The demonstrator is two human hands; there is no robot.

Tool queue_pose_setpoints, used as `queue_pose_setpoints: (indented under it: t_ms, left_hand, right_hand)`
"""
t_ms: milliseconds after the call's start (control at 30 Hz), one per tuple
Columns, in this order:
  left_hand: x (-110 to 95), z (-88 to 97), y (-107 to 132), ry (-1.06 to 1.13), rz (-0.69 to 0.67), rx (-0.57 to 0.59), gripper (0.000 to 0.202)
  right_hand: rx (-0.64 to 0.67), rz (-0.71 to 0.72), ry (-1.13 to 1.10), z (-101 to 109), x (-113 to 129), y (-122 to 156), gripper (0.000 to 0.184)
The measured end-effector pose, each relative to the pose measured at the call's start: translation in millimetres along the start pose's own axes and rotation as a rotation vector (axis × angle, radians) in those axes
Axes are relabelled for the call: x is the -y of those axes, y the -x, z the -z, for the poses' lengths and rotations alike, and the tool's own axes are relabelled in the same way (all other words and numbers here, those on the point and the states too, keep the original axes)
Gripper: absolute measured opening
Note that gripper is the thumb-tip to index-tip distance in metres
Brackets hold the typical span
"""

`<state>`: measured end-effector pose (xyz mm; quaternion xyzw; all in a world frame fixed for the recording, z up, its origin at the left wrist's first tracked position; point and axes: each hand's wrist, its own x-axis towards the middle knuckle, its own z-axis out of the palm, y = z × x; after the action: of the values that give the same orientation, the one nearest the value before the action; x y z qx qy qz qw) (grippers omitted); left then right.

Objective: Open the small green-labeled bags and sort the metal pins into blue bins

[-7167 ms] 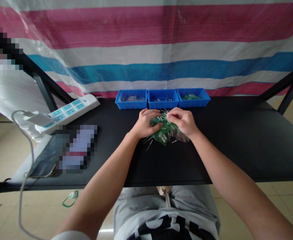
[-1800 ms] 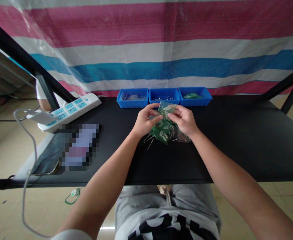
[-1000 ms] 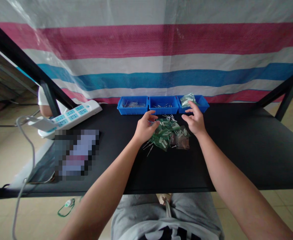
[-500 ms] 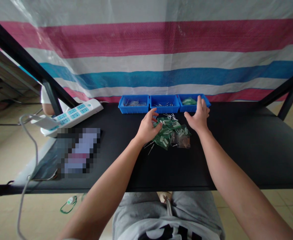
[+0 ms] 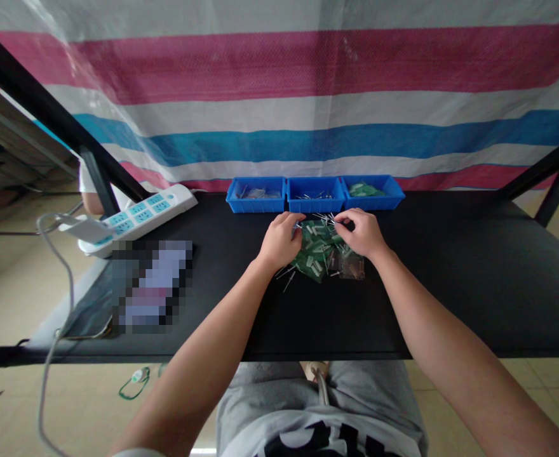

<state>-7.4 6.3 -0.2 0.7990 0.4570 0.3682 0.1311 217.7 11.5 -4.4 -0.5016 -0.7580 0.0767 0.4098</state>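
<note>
A heap of small green circuit boards and clear bags [image 5: 318, 252] lies on the black table [image 5: 451, 279], with thin metal pins [image 5: 285, 274] scattered round it. My left hand [image 5: 279, 240] rests at the heap's left edge, fingers curled in a pinch on something I cannot make out. My right hand [image 5: 361, 231] sits at the heap's far right, fingertips pinched together over the pins and boards; what they grip is too small to name. Behind the heap stand three blue trays: the left [image 5: 256, 202], the middle [image 5: 316, 202] with pins, the right [image 5: 390, 198] with green bagged boards.
A white power strip [image 5: 139, 211] with a plugged-in adapter and grey cable [image 5: 51, 279] lies at the table's left. A blurred flat object [image 5: 148, 287] lies near the left front edge. A striped tarp hangs behind. Black frame struts rise at both back corners.
My right hand carried a bagged green board to the right tray, let it go there, and came back to the heap. My left hand stayed at the heap's left edge.
</note>
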Motion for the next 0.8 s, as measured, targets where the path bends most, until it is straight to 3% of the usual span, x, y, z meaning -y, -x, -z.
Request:
queue_pose_setpoints:
  t_ms: [167,300,467,600,800]
  left_hand:
    - [1,-0.4,0,-0.012,0.004,0.021,0.038]
    - [-3,1.0,0,-0.012,0.001,0.049,0.033]
    - [-6,0.8,0,-0.019,-0.001,0.072,0.029]
    - [-4,-1.9,0,-0.026,0.008,0.091,0.029]
    - [-3,-1.9,0,-0.027,0.005,0.100,0.026]
  right_hand:
    - [0.222,0.162,-0.026,-1,13,4,0.018]
    - [0.282,0.159,0.020,1,16,5,0.045]
    - [0.335,0.152,0.009,-1,16,5,0.054]
    - [0.319,0.138,0.005,-6,17,5,0.050]
    - [0.188,0.106,-0.163,-5,28,5,0.025]
